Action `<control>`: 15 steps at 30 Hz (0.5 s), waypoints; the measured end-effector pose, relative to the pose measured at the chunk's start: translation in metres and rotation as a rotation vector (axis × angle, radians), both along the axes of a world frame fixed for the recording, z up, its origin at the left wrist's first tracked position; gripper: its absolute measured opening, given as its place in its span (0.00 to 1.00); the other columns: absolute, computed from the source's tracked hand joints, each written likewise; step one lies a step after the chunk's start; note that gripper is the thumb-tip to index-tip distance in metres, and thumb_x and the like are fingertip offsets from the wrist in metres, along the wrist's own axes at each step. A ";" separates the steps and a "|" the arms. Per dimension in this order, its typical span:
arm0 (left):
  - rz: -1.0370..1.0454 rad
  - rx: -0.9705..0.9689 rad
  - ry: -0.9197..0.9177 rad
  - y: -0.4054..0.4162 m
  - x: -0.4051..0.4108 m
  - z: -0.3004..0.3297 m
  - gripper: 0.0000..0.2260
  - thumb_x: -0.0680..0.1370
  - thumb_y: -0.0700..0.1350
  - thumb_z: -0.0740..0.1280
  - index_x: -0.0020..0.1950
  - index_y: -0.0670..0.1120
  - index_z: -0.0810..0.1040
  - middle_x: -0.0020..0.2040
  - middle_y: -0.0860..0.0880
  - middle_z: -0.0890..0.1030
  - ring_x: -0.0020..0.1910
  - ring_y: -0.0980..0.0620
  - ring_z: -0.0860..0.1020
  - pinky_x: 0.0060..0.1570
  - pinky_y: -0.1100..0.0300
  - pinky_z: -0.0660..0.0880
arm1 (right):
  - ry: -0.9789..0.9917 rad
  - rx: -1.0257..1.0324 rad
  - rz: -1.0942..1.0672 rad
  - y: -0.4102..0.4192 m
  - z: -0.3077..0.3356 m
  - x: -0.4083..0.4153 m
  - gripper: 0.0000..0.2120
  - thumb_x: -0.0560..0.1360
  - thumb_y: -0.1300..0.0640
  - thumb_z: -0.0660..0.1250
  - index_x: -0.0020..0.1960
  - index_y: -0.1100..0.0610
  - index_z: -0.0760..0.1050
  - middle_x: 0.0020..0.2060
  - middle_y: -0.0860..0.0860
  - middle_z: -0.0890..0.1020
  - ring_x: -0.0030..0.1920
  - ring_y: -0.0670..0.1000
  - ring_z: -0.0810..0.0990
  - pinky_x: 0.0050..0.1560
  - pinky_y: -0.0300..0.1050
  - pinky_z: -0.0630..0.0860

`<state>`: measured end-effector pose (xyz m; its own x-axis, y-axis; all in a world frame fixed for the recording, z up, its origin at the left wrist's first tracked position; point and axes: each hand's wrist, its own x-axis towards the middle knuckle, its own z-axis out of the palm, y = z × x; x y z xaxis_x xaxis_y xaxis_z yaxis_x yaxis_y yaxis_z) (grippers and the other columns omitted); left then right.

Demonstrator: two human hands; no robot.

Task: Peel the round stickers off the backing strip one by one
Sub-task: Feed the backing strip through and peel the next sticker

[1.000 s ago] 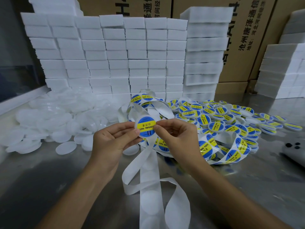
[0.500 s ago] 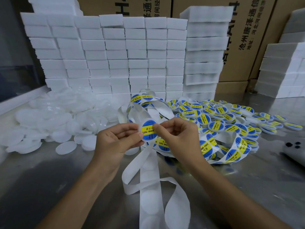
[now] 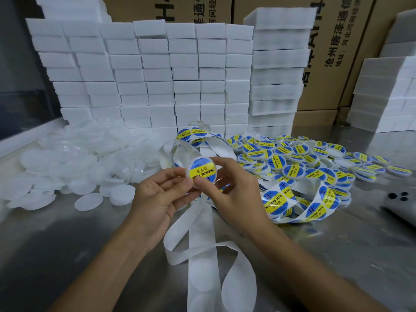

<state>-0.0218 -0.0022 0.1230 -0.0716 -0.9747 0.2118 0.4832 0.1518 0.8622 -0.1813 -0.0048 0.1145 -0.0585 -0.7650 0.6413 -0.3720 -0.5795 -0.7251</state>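
Together, both hands' fingertips around one round sticker (image 3: pixel 202 171).

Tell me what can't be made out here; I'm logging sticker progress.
Head view only:
- Sticker: whether it sits on a lid or is loose; the left hand and right hand cover its edges.
- Backing strip: its end is cut off by the bottom edge.
- Small print on the sticker: too small.
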 end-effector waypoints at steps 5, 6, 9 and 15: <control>-0.035 0.032 -0.016 0.001 -0.001 -0.001 0.13 0.66 0.35 0.70 0.50 0.39 0.81 0.42 0.40 0.85 0.40 0.47 0.85 0.37 0.60 0.81 | -0.045 -0.017 0.004 -0.003 0.001 -0.004 0.03 0.78 0.57 0.69 0.49 0.54 0.81 0.30 0.48 0.81 0.28 0.45 0.79 0.35 0.52 0.78; -0.051 0.025 -0.030 0.002 -0.002 -0.001 0.12 0.66 0.36 0.70 0.49 0.40 0.83 0.42 0.40 0.85 0.40 0.47 0.85 0.38 0.60 0.81 | -0.041 -0.020 -0.015 -0.003 0.001 -0.005 0.05 0.79 0.57 0.67 0.48 0.54 0.81 0.30 0.47 0.81 0.27 0.44 0.79 0.34 0.53 0.78; -0.081 -0.005 -0.054 0.005 -0.004 0.000 0.11 0.67 0.36 0.69 0.45 0.47 0.87 0.41 0.43 0.85 0.40 0.48 0.85 0.39 0.61 0.81 | -0.040 0.009 -0.007 -0.002 0.002 -0.005 0.05 0.79 0.56 0.68 0.47 0.56 0.82 0.30 0.48 0.81 0.27 0.45 0.79 0.34 0.52 0.79; -0.099 -0.033 -0.050 0.007 -0.005 0.001 0.16 0.59 0.41 0.75 0.46 0.49 0.87 0.36 0.45 0.84 0.40 0.48 0.85 0.40 0.60 0.81 | -0.055 0.098 -0.011 -0.001 0.003 -0.001 0.16 0.69 0.39 0.74 0.44 0.52 0.79 0.26 0.51 0.78 0.27 0.47 0.76 0.31 0.46 0.74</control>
